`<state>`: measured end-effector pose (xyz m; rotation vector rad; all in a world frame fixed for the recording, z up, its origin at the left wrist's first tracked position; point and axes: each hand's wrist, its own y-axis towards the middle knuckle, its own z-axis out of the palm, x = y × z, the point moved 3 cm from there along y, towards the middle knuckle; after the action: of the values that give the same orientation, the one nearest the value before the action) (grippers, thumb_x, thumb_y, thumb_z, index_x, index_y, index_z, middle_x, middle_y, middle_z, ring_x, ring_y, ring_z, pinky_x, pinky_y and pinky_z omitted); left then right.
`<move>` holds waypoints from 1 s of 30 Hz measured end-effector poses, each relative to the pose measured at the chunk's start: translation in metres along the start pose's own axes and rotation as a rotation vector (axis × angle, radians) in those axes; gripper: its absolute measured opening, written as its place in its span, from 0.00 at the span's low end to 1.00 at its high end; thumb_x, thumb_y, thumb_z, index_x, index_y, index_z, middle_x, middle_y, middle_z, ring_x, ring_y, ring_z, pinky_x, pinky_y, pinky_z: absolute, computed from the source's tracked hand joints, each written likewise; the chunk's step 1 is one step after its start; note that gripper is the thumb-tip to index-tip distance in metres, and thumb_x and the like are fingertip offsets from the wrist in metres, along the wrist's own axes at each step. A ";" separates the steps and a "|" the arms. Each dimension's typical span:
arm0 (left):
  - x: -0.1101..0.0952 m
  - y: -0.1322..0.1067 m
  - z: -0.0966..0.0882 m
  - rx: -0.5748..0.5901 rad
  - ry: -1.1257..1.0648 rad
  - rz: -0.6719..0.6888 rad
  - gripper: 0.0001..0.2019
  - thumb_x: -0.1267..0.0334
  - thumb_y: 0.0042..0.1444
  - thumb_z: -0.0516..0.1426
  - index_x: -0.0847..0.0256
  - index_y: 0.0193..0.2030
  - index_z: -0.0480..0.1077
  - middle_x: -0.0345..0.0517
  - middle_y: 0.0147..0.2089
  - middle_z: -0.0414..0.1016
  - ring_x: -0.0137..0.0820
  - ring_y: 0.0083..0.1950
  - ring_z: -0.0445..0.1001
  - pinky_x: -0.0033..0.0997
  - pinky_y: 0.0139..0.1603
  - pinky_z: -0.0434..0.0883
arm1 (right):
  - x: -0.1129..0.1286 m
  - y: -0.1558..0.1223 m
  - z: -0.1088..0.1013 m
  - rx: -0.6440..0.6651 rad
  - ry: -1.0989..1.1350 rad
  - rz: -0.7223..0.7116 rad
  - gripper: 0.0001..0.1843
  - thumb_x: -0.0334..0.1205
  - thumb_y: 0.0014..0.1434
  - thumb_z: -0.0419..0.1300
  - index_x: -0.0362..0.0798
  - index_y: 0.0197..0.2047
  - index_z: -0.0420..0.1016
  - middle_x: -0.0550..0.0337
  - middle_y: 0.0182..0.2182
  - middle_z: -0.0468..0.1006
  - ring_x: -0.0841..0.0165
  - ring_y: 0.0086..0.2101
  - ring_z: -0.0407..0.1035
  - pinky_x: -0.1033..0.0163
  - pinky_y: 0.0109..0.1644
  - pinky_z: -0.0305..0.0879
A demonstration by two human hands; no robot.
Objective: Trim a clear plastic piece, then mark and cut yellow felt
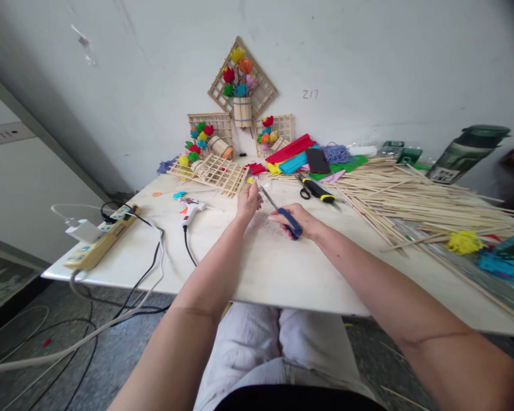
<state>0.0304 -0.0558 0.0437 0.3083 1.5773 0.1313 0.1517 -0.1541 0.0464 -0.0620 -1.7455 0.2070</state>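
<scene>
My right hand point(305, 218) is closed around the blue handles of a pair of scissors point(290, 221). Their metal blades point up and left, with the tips close to my left hand point(249, 201). The fingers of my left hand are pinched together; what they hold is too small or hidden to make out. A bit of yellow material point(251, 179) shows just beyond those fingertips. Fine dark scraps point(272, 226) lie on the table between my hands. Left of my left hand rests a white glue gun point(192, 214), its black cord running toward me.
Lattice panels with paper flowers point(242, 80) lean at the wall. Coloured paper point(292, 149), a phone point(317, 161) and pliers point(319, 189) lie behind my hands. Bamboo sticks point(411, 194) and a bottle point(466, 154) occupy the right. A corded power strip point(103, 240) sits left.
</scene>
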 end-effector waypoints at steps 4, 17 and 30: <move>0.002 0.000 -0.001 -0.026 -0.033 -0.008 0.19 0.46 0.58 0.45 0.61 0.30 0.60 0.32 0.17 0.57 0.20 0.15 0.60 0.18 0.16 0.57 | 0.002 -0.002 0.003 -0.034 -0.016 0.000 0.18 0.47 0.42 0.68 0.46 0.31 0.68 0.71 0.09 0.61 0.76 0.10 0.55 0.71 0.10 0.53; 0.007 0.004 -0.005 -0.088 0.073 -0.043 0.20 0.45 0.58 0.44 0.61 0.31 0.62 0.33 0.16 0.59 0.21 0.14 0.60 0.19 0.16 0.57 | -0.009 0.009 -0.001 -0.089 -0.154 -0.072 0.21 0.51 0.40 0.66 0.45 0.33 0.72 0.70 0.10 0.61 0.73 0.11 0.57 0.68 0.12 0.56; 0.008 0.005 -0.006 -0.206 0.195 0.004 0.23 0.44 0.57 0.44 0.62 0.32 0.67 0.35 0.15 0.62 0.23 0.15 0.62 0.21 0.17 0.58 | 0.004 0.004 -0.004 -0.321 -0.809 -0.304 0.16 0.51 0.48 0.58 0.46 0.28 0.76 0.60 0.22 0.74 0.68 0.28 0.67 0.68 0.29 0.55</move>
<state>0.0252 -0.0479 0.0378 0.1406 1.7395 0.3329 0.1548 -0.1492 0.0508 0.0660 -2.5491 -0.3219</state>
